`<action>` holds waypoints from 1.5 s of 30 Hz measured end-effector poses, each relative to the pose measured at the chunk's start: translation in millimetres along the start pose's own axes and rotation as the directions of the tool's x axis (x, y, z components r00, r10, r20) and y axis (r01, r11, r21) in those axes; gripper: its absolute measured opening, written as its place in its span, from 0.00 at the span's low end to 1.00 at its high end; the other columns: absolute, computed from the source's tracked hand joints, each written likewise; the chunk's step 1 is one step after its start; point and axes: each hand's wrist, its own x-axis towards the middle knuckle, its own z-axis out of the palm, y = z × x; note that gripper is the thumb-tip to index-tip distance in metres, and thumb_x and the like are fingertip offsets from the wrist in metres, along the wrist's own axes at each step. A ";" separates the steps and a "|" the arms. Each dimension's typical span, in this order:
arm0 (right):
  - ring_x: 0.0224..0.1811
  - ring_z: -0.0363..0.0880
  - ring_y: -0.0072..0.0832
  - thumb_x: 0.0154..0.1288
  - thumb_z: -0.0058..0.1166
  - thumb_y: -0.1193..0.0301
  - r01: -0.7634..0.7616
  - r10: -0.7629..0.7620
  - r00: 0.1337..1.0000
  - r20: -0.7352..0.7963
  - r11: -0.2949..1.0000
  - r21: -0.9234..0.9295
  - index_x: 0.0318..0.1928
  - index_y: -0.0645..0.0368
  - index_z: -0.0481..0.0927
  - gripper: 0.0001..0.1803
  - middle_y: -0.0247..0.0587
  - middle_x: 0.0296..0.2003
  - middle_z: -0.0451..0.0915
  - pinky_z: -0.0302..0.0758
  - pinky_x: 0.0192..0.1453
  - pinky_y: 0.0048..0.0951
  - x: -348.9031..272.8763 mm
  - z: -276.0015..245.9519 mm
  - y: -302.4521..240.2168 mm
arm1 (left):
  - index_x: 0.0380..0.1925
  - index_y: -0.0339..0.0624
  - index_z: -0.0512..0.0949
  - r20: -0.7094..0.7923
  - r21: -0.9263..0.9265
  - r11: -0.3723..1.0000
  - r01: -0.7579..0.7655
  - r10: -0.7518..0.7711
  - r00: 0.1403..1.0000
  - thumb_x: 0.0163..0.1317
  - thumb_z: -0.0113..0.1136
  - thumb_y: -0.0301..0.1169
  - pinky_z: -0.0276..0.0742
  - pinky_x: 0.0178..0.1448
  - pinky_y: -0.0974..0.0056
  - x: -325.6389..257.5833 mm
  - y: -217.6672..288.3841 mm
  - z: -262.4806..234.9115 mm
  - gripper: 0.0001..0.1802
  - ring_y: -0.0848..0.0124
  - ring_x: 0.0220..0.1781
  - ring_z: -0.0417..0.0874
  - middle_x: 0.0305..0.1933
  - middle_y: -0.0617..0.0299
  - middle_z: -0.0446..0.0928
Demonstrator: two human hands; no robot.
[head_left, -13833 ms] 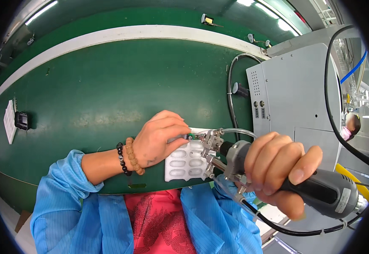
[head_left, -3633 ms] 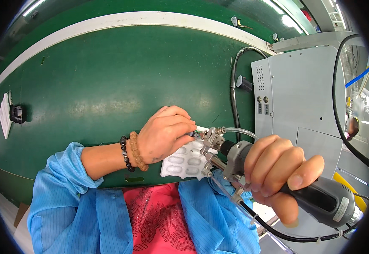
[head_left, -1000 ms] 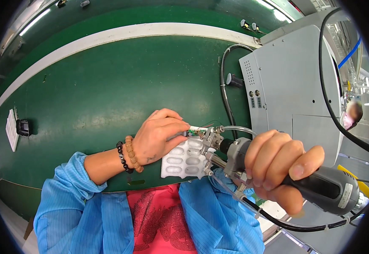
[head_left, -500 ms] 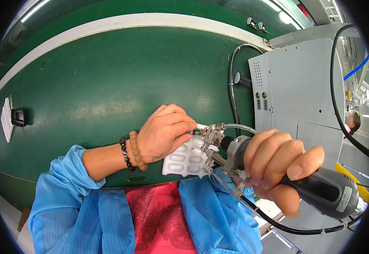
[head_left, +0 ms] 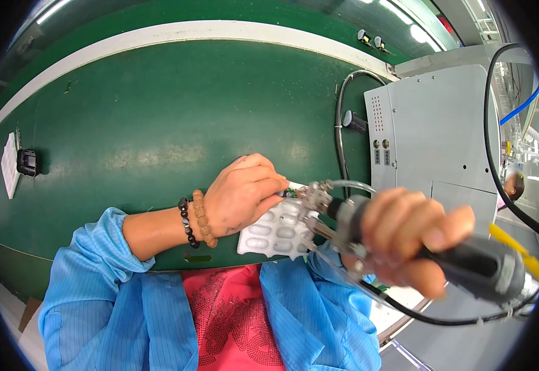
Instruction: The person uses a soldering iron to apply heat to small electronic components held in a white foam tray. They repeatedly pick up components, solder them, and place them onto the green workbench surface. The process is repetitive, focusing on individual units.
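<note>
My right hand (head_left: 408,238) is wrapped around a grey-and-black electric screwdriver (head_left: 476,267), blurred by motion. Its metal nose (head_left: 314,201), fitted with clear hoses, points left toward my left fingertips. My left hand (head_left: 245,191), palm down with fingers bent together, pinches a small part with a green circuit board (head_left: 289,193), mostly hidden by the fingers and the tool's tip. Under both lies a white tray (head_left: 257,245) with rows of oval pockets, close to the bench's front edge; the screwdriver covers its right side.
A grey metal cabinet (head_left: 433,136) stands at the right, a black hose (head_left: 339,130) looping beside it. A small dark cylinder (head_left: 355,121) lies by the hose. At the far left of the green bench (head_left: 158,111) sit a black housing (head_left: 28,162) and a white tray (head_left: 10,166).
The screwdriver's rear end has swung slightly upward and right with my right hand, its nose staying by my left fingers. My left hand has barely moved.
</note>
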 end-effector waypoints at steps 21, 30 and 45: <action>0.14 0.73 0.18 0.62 0.69 0.58 0.134 -0.144 0.987 -0.065 0.981 -0.142 0.38 0.57 0.66 0.24 0.29 0.17 0.72 0.73 0.17 0.19 -9.8 -6.1 -43.4 | 0.47 0.36 0.83 -0.448 0.393 0.843 0.369 -0.175 0.877 0.60 0.69 0.40 0.79 0.51 0.61 172.7 -134.9 -172.3 0.21 0.65 0.44 0.85 0.42 0.53 0.85; 0.14 0.75 0.27 0.61 0.70 0.70 0.079 -0.091 0.984 -0.156 0.994 -0.081 0.33 0.60 0.71 0.17 0.38 0.18 0.75 0.74 0.18 0.27 -11.5 -17.0 -45.6 | 0.43 0.39 0.80 0.129 0.527 0.838 -0.146 0.091 0.987 0.60 0.63 0.35 0.72 0.60 0.51 161.3 -57.4 -52.2 0.14 0.50 0.54 0.76 0.49 0.49 0.79; 0.17 0.72 0.25 0.64 0.65 0.62 0.118 -0.116 0.993 0.030 0.991 -0.070 0.41 0.60 0.68 0.20 0.36 0.23 0.72 0.72 0.20 0.25 -8.2 -21.9 -61.0 | 0.46 0.44 0.81 0.465 0.082 0.931 -0.356 0.281 0.840 0.59 0.65 0.38 0.62 0.74 0.43 58.2 -8.3 -32.3 0.17 0.48 0.72 0.67 0.68 0.47 0.69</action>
